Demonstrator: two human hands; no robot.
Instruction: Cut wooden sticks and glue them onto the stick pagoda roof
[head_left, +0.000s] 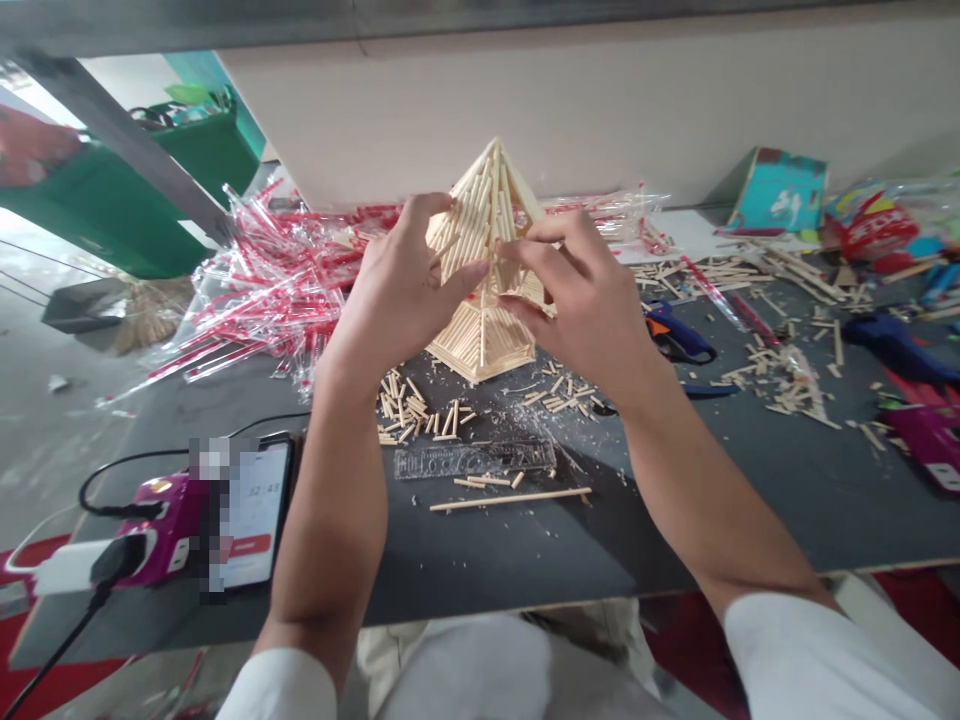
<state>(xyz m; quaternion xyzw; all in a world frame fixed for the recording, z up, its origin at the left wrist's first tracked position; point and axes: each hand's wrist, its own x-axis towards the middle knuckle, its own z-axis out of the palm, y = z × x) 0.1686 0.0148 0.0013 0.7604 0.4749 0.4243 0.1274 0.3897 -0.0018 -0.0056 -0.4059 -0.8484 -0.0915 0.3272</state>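
A pyramid-shaped model (487, 330) made of thin wooden sticks stands on the dark tabletop (525, 570) in the middle of the view. My left hand (401, 285) grips its left face, with the thumb pressed against the sticks. On the right face, my right hand (581, 290) has its fingertips pinched together at the sticks. Both hands hide much of the model's middle. Short cut stick pieces (409, 410) lie just in front of the model.
A clear ruler (472, 460) and a long stick (510, 497) lie near the front. A heap of red and clear wrappers (270, 280) sits at left, a phone (251, 515) with a cable at front left, a blue glue gun (679, 335) and more stick scraps (780, 380) at right.
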